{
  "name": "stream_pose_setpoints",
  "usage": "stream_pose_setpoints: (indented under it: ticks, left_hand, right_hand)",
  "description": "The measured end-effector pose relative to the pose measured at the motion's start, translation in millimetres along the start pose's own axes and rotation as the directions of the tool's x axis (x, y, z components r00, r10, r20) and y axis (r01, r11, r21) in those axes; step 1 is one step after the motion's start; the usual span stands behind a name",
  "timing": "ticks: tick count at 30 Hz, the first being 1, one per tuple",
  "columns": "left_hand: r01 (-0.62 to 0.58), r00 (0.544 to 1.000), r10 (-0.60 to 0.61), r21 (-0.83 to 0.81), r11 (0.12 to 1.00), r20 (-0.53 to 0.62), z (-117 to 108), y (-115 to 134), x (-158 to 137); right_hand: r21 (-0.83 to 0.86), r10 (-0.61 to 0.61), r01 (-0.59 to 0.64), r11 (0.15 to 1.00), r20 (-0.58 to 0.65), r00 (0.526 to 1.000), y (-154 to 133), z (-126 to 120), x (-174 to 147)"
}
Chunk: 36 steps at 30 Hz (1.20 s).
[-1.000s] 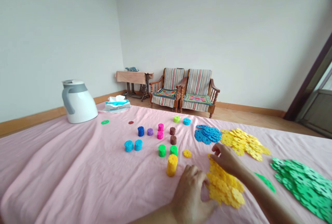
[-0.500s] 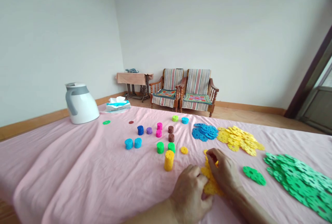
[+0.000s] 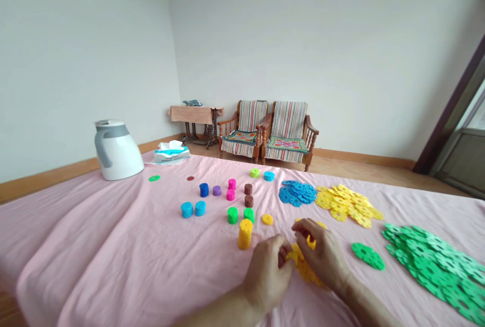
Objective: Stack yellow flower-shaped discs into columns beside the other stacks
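- While our left hand (image 3: 268, 270) curls nearly closed by the yellow discs (image 3: 304, 267), we cannot tell its hold.
- Our right hand (image 3: 324, 253) arches half-open over them, grip hidden.
- They lie right of the yellow stack (image 3: 245, 235).

Bare pink cloth (image 3: 125, 256) leaves a wide way on the left, but the yellow stack (image 3: 245, 235) and two green stacks (image 3: 232, 216) stand beyond the left hand (image 3: 268, 272), and a green pile (image 3: 435, 266) crowds the right.
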<state>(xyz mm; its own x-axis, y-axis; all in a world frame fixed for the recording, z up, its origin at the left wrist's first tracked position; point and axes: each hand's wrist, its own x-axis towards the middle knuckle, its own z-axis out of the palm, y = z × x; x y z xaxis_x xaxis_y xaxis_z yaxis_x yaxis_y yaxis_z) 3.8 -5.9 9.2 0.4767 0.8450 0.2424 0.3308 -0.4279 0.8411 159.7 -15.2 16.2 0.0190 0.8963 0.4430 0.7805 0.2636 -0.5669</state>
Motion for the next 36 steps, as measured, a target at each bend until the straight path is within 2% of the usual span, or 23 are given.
stream_pose_setpoints:
  ticks: [3, 6, 13, 19, 22, 24, 27, 29, 31, 36]
  left_hand:
    - [0.035, 0.998, -0.045, -0.177, 0.984, -0.05, -2, -6, 5]
    - [0.049, 0.993, -0.076, -0.265, 0.963, -0.093, -2, -10, 8]
    - [0.064, 0.983, -0.12, -0.355, 0.933, -0.138, -4, -8, 8]
    - [0.124, 0.984, -0.164, -0.403, 0.907, -0.065, -7, -8, 9]
    - [0.11, 0.982, -0.152, -0.319, 0.942, -0.11, -6, -6, 5]
    - [0.072, 0.986, -0.098, -0.183, 0.98, -0.138, -6, -3, 1]
    - [0.003, 1.0, -0.003, 0.025, 1.0, -0.017, -6, 2, -6]
    - [-0.072, 0.993, 0.061, 0.107, 0.992, 0.101, -7, 4, -9]
    - [-0.125, 0.98, 0.098, 0.155, 0.98, 0.172, -8, 6, -12]
    - [-0.151, 0.967, 0.088, 0.258, 0.954, 0.241, -11, 8, -10]
  right_hand:
    - [0.054, -0.102, 0.096, 0.994, 0.126, 0.987, -8, -5, -4]
    - [0.072, -0.176, 0.164, 0.984, 0.217, 0.96, -12, -9, -10]
    - [-0.017, -0.204, 0.214, 0.977, 0.238, 0.95, -12, -12, -12]
    - [-0.099, -0.224, 0.258, 0.961, 0.271, 0.936, -12, -12, -13]
    - [-0.13, -0.182, 0.211, 0.969, 0.204, 0.962, 2, -17, -6]
    - [-0.13, -0.1, 0.117, 0.985, 0.131, 0.986, 14, -20, 2]
    - [-0.102, -0.007, 0.014, 0.995, 0.07, 0.998, 24, -15, 18]
    - [-0.082, -0.01, 0.018, 0.996, 0.09, 0.996, 20, -6, 29]
    - [-0.069, -0.046, 0.055, 0.996, 0.118, 0.992, 12, 5, 40]
    - [-0.088, -0.097, 0.114, 0.99, 0.182, 0.979, -7, 29, 64]
